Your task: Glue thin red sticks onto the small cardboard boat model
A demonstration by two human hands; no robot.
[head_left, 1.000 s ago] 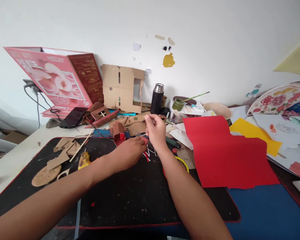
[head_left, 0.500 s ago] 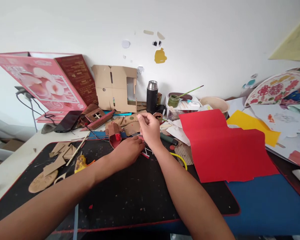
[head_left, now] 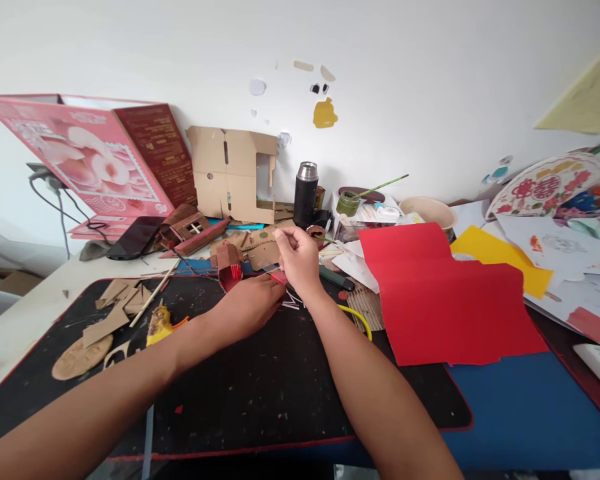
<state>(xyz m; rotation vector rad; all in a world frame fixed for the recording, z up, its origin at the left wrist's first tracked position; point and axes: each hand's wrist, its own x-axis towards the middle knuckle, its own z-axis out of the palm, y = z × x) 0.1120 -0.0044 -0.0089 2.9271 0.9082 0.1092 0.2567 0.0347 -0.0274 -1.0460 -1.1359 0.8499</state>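
My left hand (head_left: 253,301) is closed low over the black mat, its fingertips on a small red piece (head_left: 279,276), apparently paper. Above it, my right hand (head_left: 299,260) is shut in a pinch with the thumb on top; whatever sits in its fingers is hidden. Thin white strips (head_left: 293,301) lie just under the hands. Left of them stands a small red-brown cardboard model (head_left: 226,267) with a red inside. Behind the hands is a printed piece of brown cardboard (head_left: 263,249).
A yellow glue gun (head_left: 159,327), cardboard scraps (head_left: 111,321) and a wooden stick (head_left: 154,292) lie left. A large red sheet (head_left: 450,300) covers the right side. At the back stand a black flask (head_left: 305,197), a green paint jar (head_left: 348,203) and a pink bag (head_left: 90,160).
Both hands stay close together, with only slight movement. The small red piece and white strips show a little more now. The whole view has shifted slightly.
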